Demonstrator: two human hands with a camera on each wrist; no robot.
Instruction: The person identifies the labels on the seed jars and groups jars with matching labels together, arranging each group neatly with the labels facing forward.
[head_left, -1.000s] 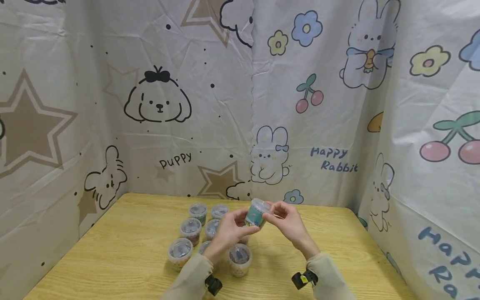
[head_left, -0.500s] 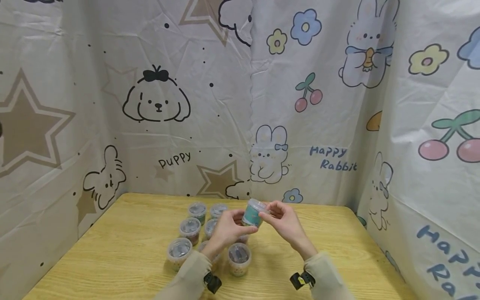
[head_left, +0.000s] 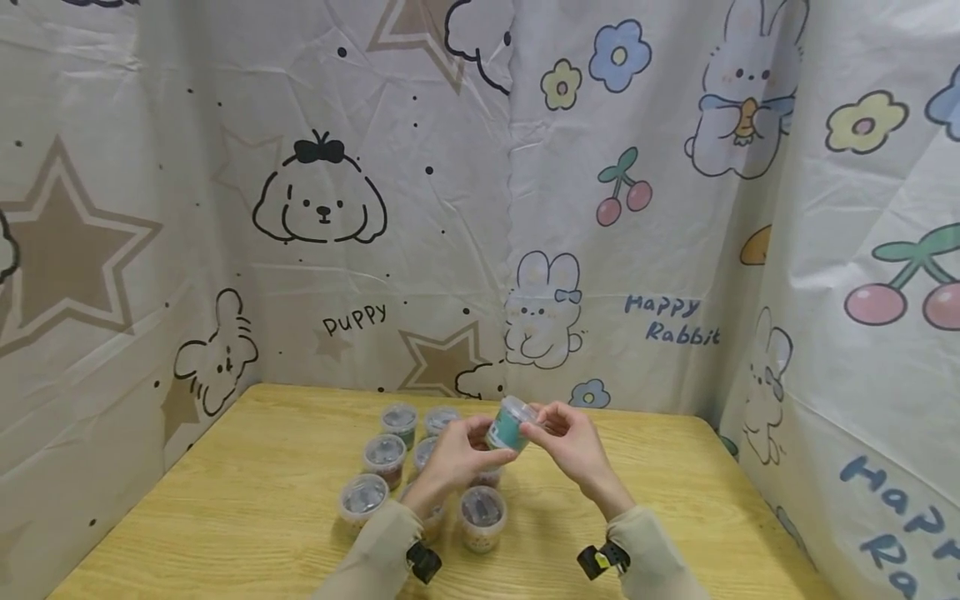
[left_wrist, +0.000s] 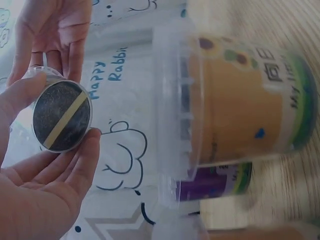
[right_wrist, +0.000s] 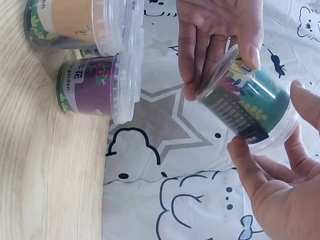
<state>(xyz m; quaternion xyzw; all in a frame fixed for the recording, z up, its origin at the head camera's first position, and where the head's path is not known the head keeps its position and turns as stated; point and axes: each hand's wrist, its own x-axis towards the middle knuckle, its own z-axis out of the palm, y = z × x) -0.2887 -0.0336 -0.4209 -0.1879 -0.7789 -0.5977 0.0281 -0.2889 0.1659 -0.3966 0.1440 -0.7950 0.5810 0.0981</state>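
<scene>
A small plastic tub (head_left: pixel 507 425) with a teal label and clear lid is held tilted above the table, between both hands. My left hand (head_left: pixel 459 457) grips it near its base, thumb on the near side. The fingers of my right hand (head_left: pixel 567 442) pinch it at the lid end. In the left wrist view the tub's round base (left_wrist: pixel 62 117) is dark with a yellow strip across it. Dark printed text on the label (right_wrist: pixel 235 112) shows in the right wrist view. What is inside the tub cannot be seen.
Several similar lidded tubs stand in rows on the wooden table (head_left: pixel 225 500), left of and below the hands. Among them are an orange-labelled tub (left_wrist: pixel 235 100) and a purple-labelled tub (right_wrist: pixel 90 85). A printed curtain (head_left: pixel 450 208) encloses the back and sides.
The tub has turned a little in the hands, so a different part of its teal label faces the head camera. Both hands keep their hold and have barely moved.
</scene>
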